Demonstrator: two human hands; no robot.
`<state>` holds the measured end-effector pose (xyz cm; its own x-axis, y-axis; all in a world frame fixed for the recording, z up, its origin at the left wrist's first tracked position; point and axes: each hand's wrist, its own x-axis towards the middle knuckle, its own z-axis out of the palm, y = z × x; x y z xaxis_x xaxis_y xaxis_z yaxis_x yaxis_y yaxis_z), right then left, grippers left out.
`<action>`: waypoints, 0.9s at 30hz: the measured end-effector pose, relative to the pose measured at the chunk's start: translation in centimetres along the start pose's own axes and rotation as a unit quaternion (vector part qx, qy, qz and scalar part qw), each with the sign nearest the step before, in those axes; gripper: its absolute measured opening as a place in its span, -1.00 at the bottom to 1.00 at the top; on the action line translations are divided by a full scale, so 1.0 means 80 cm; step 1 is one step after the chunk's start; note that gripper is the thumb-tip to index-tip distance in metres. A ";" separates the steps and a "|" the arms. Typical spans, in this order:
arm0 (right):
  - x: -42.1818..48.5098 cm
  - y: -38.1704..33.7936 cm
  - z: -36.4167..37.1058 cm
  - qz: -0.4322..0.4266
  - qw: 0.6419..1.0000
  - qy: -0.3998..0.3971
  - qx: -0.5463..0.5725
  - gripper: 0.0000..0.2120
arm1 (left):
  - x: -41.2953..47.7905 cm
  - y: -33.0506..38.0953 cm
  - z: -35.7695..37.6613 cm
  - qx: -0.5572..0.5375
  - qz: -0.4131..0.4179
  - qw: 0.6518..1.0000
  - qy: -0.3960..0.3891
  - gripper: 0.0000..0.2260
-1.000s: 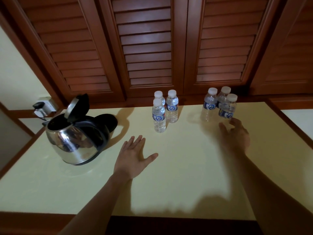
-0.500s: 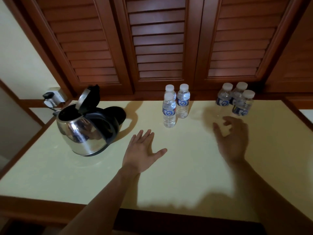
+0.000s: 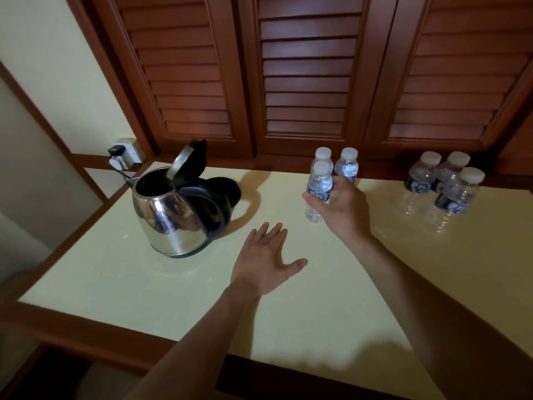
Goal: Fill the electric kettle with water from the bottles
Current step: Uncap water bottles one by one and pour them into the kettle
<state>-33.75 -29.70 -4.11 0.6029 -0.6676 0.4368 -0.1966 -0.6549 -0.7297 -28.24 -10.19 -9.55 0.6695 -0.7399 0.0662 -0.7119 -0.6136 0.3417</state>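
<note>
A steel electric kettle [image 3: 165, 217] stands at the table's left with its lid [image 3: 187, 161] flipped up, off its black base [image 3: 230, 189] just behind it. Three small capped water bottles stand at the back middle. My right hand [image 3: 343, 209] curls round the front bottle [image 3: 319, 181], thumb on its left side and fingers behind it; the bottle still stands on the table. Two other bottles [image 3: 347, 164] are right behind it. My left hand [image 3: 265, 256] rests flat on the table, fingers spread, near the kettle.
Three more capped bottles [image 3: 450, 194] stand together at the back right. The cream table [image 3: 144, 284] has a wooden edge; louvered wooden doors [image 3: 305, 82] rise behind it. A wall socket with a plug [image 3: 122, 154] sits at the back left.
My right hand has moved left from the right group of bottles to the middle group and closed round the front bottle. The left hand stays flat on the table.
</note>
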 end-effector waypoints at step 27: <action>-0.118 -0.160 -0.032 -0.061 0.982 -0.168 0.058 -0.76 | -0.093 -0.039 -0.105 -0.571 0.008 0.821 -0.010 -0.73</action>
<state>-38.90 -15.87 2.43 0.8418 -0.4193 0.3399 -0.0296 -0.6646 -0.7466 -29.25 -0.46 -3.23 0.6508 -0.7562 0.0677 -0.0506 0.0457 0.9977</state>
